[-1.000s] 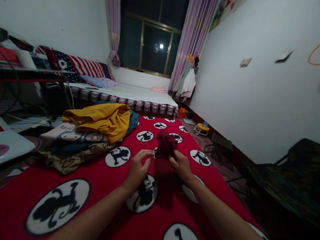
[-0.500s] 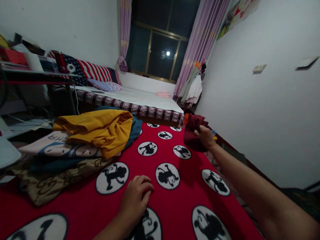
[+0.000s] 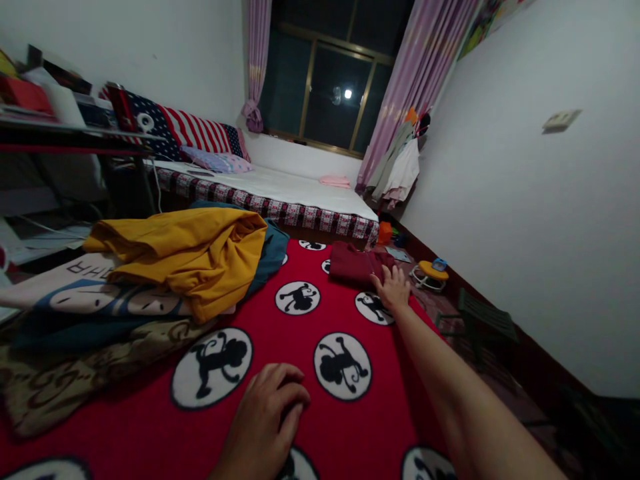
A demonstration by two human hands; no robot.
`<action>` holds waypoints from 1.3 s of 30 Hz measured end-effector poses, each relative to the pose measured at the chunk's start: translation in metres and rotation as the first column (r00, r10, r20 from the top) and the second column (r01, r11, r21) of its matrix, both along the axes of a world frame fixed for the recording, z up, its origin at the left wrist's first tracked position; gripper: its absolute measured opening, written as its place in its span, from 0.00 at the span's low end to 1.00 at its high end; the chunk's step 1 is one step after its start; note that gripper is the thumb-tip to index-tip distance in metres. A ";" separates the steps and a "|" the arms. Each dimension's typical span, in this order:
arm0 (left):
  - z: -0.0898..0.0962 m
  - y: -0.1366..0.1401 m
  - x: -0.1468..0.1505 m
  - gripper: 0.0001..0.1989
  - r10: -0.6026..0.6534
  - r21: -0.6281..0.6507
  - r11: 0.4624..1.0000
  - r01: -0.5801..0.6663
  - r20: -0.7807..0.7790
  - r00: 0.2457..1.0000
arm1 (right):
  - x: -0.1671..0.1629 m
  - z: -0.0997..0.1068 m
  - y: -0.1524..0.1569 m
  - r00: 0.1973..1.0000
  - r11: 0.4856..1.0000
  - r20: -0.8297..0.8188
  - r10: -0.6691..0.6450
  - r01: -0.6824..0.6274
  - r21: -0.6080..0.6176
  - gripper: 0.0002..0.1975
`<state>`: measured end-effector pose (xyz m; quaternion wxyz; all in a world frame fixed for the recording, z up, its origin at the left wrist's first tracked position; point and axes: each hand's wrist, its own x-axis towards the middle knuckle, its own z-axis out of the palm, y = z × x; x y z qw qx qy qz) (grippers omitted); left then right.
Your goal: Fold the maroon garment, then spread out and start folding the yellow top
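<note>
A folded maroon garment [image 3: 353, 265] lies at the far right of the red blanket [image 3: 295, 340] printed with monkey figures in white circles. My right hand [image 3: 393, 288] is stretched out at the garment's near right edge, fingers spread and touching or just over it. Close to me, my left hand [image 3: 270, 407] rests on the blanket, fingers loosely curved and holding nothing. Left of it is a heap of clothes: a mustard-yellow garment [image 3: 200, 247] on top, a pale printed shirt [image 3: 100, 287], teal cloth [image 3: 273, 257] and a brown patterned garment [image 3: 100, 373].
A bed [image 3: 280, 183] with a white sheet stands beyond, below the window. A cluttered desk [image 3: 75, 137] is at the left. On the floor at right are a small yellow-topped stool [image 3: 433, 270] and a dark green folding stool [image 3: 485, 317], beside the wall.
My right hand has put the maroon garment down on the blanket and its fingers have opened. My left hand stays on the blanket. The view has shifted slightly.
</note>
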<state>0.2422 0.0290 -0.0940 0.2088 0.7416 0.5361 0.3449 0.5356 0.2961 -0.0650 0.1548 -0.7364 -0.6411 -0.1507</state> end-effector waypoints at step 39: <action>0.012 -0.001 -0.002 0.11 -0.008 0.100 0.995 0.005 0.033 0.999 | -0.098 -0.016 -0.135 0.997 0.921 -0.053 0.062 -0.078 -0.382 0.35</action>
